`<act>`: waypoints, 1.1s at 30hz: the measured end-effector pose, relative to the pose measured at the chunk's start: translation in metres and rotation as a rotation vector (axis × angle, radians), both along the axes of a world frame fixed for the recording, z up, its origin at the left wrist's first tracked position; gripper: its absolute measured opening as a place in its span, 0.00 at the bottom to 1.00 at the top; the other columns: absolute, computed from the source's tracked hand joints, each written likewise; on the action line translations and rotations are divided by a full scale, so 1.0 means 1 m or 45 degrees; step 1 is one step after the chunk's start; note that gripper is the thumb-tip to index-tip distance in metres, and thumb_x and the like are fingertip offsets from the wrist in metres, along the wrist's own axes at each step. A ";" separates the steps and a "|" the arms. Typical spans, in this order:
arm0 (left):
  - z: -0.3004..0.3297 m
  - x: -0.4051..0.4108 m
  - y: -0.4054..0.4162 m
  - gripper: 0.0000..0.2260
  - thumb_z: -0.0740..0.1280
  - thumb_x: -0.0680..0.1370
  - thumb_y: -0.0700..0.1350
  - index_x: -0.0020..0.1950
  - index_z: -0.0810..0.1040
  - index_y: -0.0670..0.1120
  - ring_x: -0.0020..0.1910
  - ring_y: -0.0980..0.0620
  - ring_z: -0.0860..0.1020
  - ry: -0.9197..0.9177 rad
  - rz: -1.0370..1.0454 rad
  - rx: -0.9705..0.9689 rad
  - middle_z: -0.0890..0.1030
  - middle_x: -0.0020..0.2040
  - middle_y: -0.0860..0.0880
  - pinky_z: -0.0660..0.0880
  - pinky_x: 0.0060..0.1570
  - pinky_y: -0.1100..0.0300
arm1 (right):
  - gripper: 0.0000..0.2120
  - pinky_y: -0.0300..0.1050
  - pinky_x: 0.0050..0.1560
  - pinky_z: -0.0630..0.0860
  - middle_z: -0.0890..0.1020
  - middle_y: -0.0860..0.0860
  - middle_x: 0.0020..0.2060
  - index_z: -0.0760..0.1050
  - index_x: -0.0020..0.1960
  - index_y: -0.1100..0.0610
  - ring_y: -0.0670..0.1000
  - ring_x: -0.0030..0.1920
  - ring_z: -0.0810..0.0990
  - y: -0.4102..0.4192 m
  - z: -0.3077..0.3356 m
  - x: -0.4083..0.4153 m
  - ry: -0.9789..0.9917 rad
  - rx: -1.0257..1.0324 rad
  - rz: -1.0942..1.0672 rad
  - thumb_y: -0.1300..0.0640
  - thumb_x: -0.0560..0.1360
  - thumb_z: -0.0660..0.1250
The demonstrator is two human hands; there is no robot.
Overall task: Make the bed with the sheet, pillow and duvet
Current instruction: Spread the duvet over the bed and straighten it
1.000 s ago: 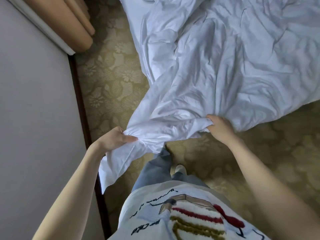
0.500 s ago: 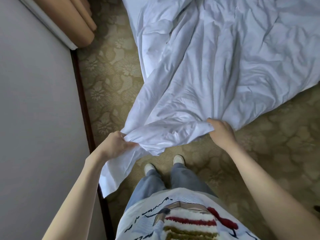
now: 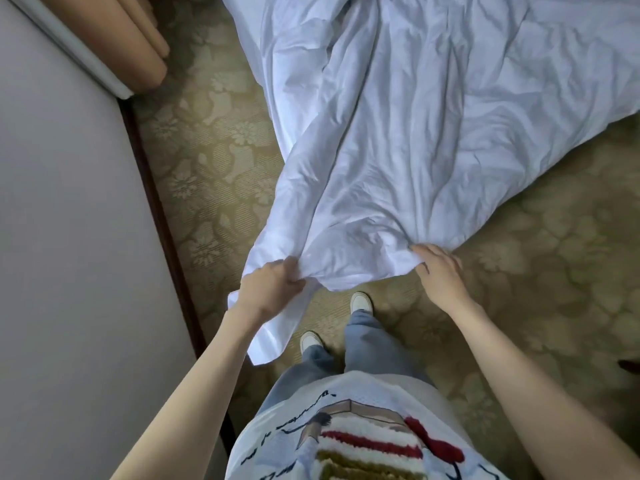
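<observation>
A large crumpled white sheet (image 3: 433, 116) spreads over the top right of the head view and trails down toward me above the carpet. My left hand (image 3: 270, 289) is closed on the sheet's near edge, with a loose corner (image 3: 273, 337) hanging below it. My right hand (image 3: 440, 271) grips the same edge further right, fingers curled into the cloth. Between my hands the edge sags in a fold. No pillow or duvet can be told apart from the white cloth.
A grey wall (image 3: 69, 237) with a dark skirting board (image 3: 162, 220) runs close on my left. Tan curtains (image 3: 138, 39) hang at the top left. Patterned green-gold carpet (image 3: 536, 271) covers the floor; my feet (image 3: 360, 303) stand just below the sheet's edge.
Both hands, still holding the sheet's edge, have drawn it further toward me and downward in view. The sheet has stretched out longer, and my feet have stepped back into sight.
</observation>
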State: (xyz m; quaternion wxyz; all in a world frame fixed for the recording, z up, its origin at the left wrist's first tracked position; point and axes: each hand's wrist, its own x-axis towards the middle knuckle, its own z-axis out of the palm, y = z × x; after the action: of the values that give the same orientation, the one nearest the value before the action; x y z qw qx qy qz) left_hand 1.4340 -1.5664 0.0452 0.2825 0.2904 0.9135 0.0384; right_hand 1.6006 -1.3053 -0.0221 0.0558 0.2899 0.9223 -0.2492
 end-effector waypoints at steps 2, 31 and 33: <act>-0.010 0.007 -0.004 0.21 0.64 0.78 0.53 0.70 0.67 0.50 0.62 0.43 0.71 0.041 -0.120 0.013 0.70 0.66 0.46 0.70 0.55 0.49 | 0.19 0.53 0.63 0.65 0.76 0.53 0.64 0.71 0.68 0.56 0.56 0.63 0.73 -0.010 0.004 0.004 -0.011 -0.052 -0.028 0.62 0.77 0.63; -0.017 0.063 0.295 0.16 0.60 0.81 0.45 0.68 0.72 0.48 0.61 0.46 0.74 -0.029 0.034 0.251 0.77 0.62 0.49 0.68 0.59 0.52 | 0.11 0.46 0.49 0.75 0.83 0.56 0.47 0.79 0.55 0.62 0.56 0.48 0.81 0.246 0.056 0.060 0.264 -0.055 -0.116 0.67 0.74 0.66; -0.016 0.067 0.328 0.15 0.59 0.81 0.45 0.68 0.72 0.48 0.61 0.47 0.74 -0.040 0.027 0.267 0.78 0.61 0.50 0.68 0.59 0.52 | 0.11 0.50 0.51 0.77 0.83 0.56 0.48 0.79 0.56 0.62 0.56 0.49 0.81 0.279 0.058 0.062 0.259 -0.049 -0.125 0.67 0.75 0.65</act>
State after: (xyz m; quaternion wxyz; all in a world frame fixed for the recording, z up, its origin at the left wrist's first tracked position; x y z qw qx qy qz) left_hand 1.5008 -1.2386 0.0295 0.2645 0.3080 0.9028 0.1416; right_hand 1.6625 -1.0260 0.0354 -0.0450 0.3066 0.9030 -0.2975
